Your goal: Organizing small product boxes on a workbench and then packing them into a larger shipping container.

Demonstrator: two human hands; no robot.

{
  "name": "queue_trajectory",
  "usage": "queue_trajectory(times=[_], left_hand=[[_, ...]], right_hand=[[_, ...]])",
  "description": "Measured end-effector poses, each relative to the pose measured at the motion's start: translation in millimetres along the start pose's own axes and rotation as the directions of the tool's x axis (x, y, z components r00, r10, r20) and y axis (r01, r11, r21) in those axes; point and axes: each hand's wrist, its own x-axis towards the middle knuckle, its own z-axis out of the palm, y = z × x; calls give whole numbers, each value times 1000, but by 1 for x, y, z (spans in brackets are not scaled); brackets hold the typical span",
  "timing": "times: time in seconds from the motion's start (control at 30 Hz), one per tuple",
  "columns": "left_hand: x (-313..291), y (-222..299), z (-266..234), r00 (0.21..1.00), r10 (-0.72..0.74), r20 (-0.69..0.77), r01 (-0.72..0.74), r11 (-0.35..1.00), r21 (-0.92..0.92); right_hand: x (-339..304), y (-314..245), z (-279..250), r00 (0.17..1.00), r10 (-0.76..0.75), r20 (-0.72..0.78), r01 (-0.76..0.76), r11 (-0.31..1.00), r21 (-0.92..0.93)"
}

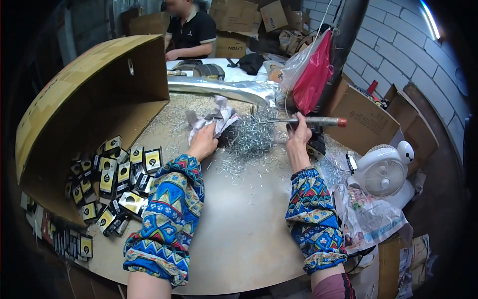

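My left hand (203, 143) is closed on a crumpled pale pinkish cloth or sheet (219, 117); I cannot tell which. It lies against the left side of a heap of small silvery metal pieces (251, 138), like pins or nails. To the right of the heap, my right hand (298, 139) grips a rod-like tool (323, 121). Its thick part ends in red on the right, and a thin metal shaft reaches left over the heap. Loose pieces are strewn over the tabletop (239, 239) around both hands.
An open cardboard box (94, 65) lies on its side at left, with several small black-and-yellow boxes (107, 174) spilling out. A white fan (381, 174) stands at right. Behind hang pink and clear bags (313, 74). Another person (191, 32) sits across the table.
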Motion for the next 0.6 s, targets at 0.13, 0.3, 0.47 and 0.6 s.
queue_trajectory(times=[0.13, 0.3, 0.47, 0.6], left_hand=[[-20, 5, -40, 993, -8, 116, -10, 988, 155], [-63, 17, -55, 961, -27, 276, 10, 998, 61], [-100, 29, -70, 979, -153, 135, 127, 974, 186], [-119, 27, -108, 966, -238, -98, 222, 963, -150]], right_hand=[[-54, -34, 25, 769, -486, 416, 569, 816, -100], [-136, -79, 63, 643, -523, 560, 644, 764, -26], [-186, -101, 85, 619, -552, 558, 558, 809, 181], [-201, -148, 81, 558, -600, 573, 419, 800, 429]])
